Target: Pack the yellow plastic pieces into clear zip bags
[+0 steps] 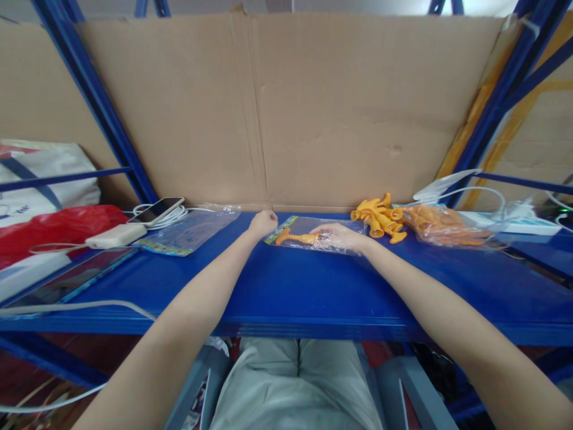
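A clear plastic bag (301, 223) with a colourful printed strip along its left end lies on the blue shelf. Within its outline is an orange plastic figure-like piece (298, 238), its thin end pointing right. My right hand (340, 236) is closed around that right end, with crinkled film about the fingers; whether the hand is inside the bag or over it I cannot tell. Just beyond the bag's left end, my left hand (264, 224) is curled closed, and whatever its fingers may pinch is hidden.
Several orange pieces (378, 217) are heaped to the right, beside a filled clear bag (441, 224). Another flat clear bag (192, 232) lies left, near a phone (156, 210), coiled white cable and white power bank (116, 236). Cardboard (358, 107) stands behind; blue posts (96, 98) flank it.
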Demonstrator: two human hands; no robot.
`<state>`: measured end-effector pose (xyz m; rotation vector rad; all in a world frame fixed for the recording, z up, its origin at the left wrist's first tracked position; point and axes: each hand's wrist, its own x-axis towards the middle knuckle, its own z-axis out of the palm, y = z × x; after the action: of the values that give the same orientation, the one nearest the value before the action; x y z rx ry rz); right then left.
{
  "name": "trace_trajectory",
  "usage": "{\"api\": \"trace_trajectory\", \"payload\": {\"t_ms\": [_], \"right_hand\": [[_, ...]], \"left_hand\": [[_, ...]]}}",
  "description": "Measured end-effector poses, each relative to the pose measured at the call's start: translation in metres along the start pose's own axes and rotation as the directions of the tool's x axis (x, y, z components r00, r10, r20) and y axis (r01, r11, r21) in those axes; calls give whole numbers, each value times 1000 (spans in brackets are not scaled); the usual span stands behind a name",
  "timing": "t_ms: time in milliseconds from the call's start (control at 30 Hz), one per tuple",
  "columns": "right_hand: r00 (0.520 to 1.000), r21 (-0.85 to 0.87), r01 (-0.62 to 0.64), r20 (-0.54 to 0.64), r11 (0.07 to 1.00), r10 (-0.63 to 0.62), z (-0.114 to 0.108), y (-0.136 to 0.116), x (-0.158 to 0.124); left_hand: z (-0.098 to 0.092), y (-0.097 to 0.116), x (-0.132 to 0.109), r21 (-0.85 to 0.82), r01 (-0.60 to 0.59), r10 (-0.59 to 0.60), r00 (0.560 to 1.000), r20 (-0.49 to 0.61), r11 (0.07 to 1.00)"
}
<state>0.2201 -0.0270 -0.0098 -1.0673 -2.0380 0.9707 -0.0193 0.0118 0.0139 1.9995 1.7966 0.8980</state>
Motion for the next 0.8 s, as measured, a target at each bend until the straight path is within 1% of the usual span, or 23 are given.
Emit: {"api": "trace_trajectory", "payload": {"t_ms": [33, 67, 100, 167, 233, 333, 400, 467, 533, 567, 600, 633, 667, 700, 800], "right_hand": [[1000, 14, -11, 13, 1000, 11, 1, -2, -1], [999, 35, -28, 27, 999, 27, 1, -4, -1], [998, 64, -48, 40, 997, 46, 2, -5, -2], [995, 123, -81, 65, 989, 73, 4, -7, -3], [993, 155, -89, 92, 984, 76, 5, -7, -3], [989, 149, -80, 138, 986, 60, 4, -9, -4], [986, 99, -62, 159, 993, 46, 2, -10, -4], [990, -19, -23, 141, 1000, 25, -2, -11, -5], [998, -231, -16, 58, 973, 30, -10, -13, -7], [999, -361, -50, -20, 931, 45, -15, -13, -9], [991, -486, -112, -117, 867, 62, -20, -14, -10], [971, -591, -198, -225, 782, 76, -26, -15, -13], [940, -661, -291, -332, 691, 79, -33, -17, -15], [905, -697, -375, -418, 611, 78, -39, -18, -18], [784, -674, -588, -610, 447, 111, -54, -24, -26]], "left_hand": [[1, -1, 2, 40, -69, 72, 995, -75, 997], [2, -2, 4, 59, -125, 132, 984, -120, 990], [4, -2, 5, 56, -171, 177, 975, -137, 984], [9, -1, 6, 31, -234, 236, 964, -120, 972], [18, 0, 6, 47, -282, 284, 958, -44, 958], [31, -1, 6, 175, -362, 332, 926, 180, 916], [39, -4, 8, 279, -402, 313, 897, 311, 872], [44, -7, 11, 349, -425, 291, 880, 377, 835], [46, -12, 17, 386, -415, 270, 886, 377, 824], [46, -16, 20, 398, -392, 253, 899, 356, 830], [46, -19, 23, 407, -356, 229, 916, 328, 841], [45, -23, 27, 408, -318, 203, 932, 300, 856], [43, -28, 30, 407, -281, 177, 945, 274, 869], [42, -32, 32, 403, -251, 156, 954, 254, 880], [36, -46, 38, 405, -188, 115, 973, 200, 895]]}}
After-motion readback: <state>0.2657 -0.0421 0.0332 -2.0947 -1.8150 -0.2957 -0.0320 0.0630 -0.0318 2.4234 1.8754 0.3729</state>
